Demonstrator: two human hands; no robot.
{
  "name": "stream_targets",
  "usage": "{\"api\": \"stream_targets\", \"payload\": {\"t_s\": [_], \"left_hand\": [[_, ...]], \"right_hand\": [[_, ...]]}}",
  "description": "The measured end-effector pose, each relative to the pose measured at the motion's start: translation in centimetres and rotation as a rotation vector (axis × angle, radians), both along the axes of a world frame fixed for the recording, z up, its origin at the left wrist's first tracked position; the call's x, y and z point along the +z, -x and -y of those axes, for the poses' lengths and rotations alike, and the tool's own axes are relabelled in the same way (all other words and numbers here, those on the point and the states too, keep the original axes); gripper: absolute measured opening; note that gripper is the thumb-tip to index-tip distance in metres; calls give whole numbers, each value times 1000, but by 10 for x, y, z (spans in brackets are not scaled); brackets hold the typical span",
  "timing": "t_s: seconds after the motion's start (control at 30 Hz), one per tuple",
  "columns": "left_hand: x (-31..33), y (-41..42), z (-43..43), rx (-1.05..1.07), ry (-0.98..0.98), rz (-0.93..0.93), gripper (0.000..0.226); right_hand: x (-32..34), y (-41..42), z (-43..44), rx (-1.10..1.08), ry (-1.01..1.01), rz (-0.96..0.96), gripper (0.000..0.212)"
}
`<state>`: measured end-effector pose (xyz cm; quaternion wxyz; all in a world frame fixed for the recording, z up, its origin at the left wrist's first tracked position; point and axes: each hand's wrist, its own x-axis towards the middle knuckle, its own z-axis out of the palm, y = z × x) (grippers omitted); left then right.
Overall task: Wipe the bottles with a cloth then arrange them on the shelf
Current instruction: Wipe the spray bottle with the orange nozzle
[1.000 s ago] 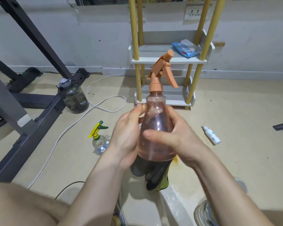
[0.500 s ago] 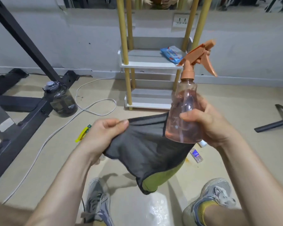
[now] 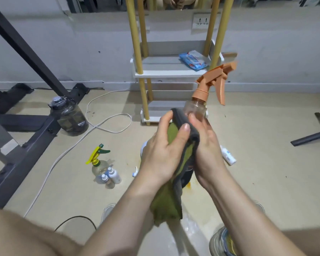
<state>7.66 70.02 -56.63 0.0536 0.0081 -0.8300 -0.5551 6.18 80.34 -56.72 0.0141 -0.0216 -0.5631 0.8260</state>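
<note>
Orange-trigger spray bottle (image 3: 196, 108) held in air before shelf (image 3: 166, 72), leaning slightly right, body wrapped in grey-green cloth (image 3: 166, 206). Fingers of left hand (image 3: 161, 154) curled round cloth, pressing it to bottle. Opposite, right hand (image 3: 205, 145) grips bottle, thumb near neck. On floor (image 3: 266, 172) at left: yellow-trigger sprayer (image 3: 98, 159), small white bottles (image 3: 113, 175). Blue wipes packet (image 3: 193, 60) on shelf.

Bare forearms (image 3: 118, 215), pale sneakers (image 3: 215, 242), yellow sock (image 3: 230, 241)

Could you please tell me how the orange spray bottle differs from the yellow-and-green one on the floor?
The orange spray bottle is held up, wrapped in the cloth; the yellow-and-green spray bottle stands on the floor. The orange one's body is tinted; the other's is clear. Both have trigger heads.
</note>
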Motion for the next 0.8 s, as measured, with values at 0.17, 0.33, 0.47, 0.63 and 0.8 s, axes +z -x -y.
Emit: {"api": "stream_targets", "payload": {"t_s": [0.17,0.33,0.47,0.63,0.8], "left_hand": [[14,17,3,219,-570,387,48],[1,11,-9,157,-329,179,30],[-9,-3,-14,-24,-102,98,40],[-15,3,-5,-54,-48,75,72],[-15,16,6,63,-424,219,38]], "right_hand": [[0,-10,13,7,-164,-88,40],[-12,-1,13,-159,-204,-2,21],[-17,10,-3,-193,94,218,21],[-10,8,-2,-39,86,121,26],[-6,-8,12,174,-284,12,83]]}}
